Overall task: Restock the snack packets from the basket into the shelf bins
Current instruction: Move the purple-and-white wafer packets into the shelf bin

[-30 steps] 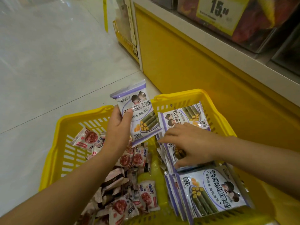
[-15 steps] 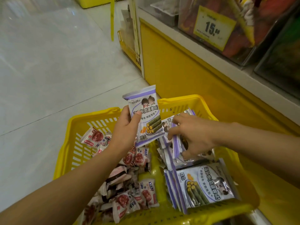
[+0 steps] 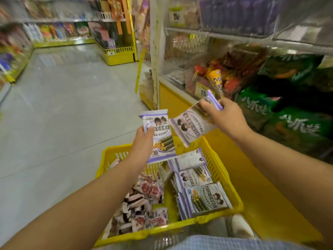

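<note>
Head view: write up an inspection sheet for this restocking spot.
Surface: grey floor; yellow basket beneath the hands.
Job's things: seaweed-roll packets and small red-print packets in basket; shelf bins at right.
Clutter: nothing seen.
Grips: left hand holds an upright packet; right hand holds a tilted packet near the bins.
Cables: nothing seen.
Surroundings: green bags in a lower bin; blurred aisle shelves.

The yellow price tag [image 3: 200, 89] on the shelf bin [image 3: 191, 79] is showing "15". The left hand [image 3: 144, 139] is displaying "咸蛋黄味" on its purple packet [image 3: 162, 134]. The right hand [image 3: 227, 118] is holding a second packet [image 3: 192, 127], whose print is blurring unreadably.
</note>
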The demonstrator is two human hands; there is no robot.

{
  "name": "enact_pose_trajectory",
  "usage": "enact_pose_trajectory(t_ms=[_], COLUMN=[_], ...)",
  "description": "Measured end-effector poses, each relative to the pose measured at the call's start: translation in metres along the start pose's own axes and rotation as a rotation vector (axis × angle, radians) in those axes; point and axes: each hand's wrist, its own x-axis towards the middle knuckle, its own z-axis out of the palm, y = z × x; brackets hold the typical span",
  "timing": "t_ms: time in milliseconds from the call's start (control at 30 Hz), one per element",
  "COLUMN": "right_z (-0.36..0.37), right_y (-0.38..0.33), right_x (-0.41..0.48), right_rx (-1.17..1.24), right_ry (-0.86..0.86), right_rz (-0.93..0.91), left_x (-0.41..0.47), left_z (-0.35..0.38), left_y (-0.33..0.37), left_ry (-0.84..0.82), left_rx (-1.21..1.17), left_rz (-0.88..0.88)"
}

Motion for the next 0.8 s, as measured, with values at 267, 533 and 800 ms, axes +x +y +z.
enact_pose_trajectory(t_ms=[267,533,800], right_z=[0.021,0.059,0.112], right_y=[-0.032,-0.043,0.025], right_x=[-0.065,-0.084,-0.061], right_rx=[0.892,0.577,0.248], right_ry=[-0.150,-0.253,-0.385], right_rz=[0.404,0.342,0.299], left_x=[-0.041,-0.042,0.009], left_z=[-0.021,-0.022,-0.041], left_y=[0.031,0.034,-0.035], left_ry=[0.100,-0.108,0.235], left_rx=[-0.323,-0.494,-0.331], left_rz=[-0.160,-0.047,-0.081])
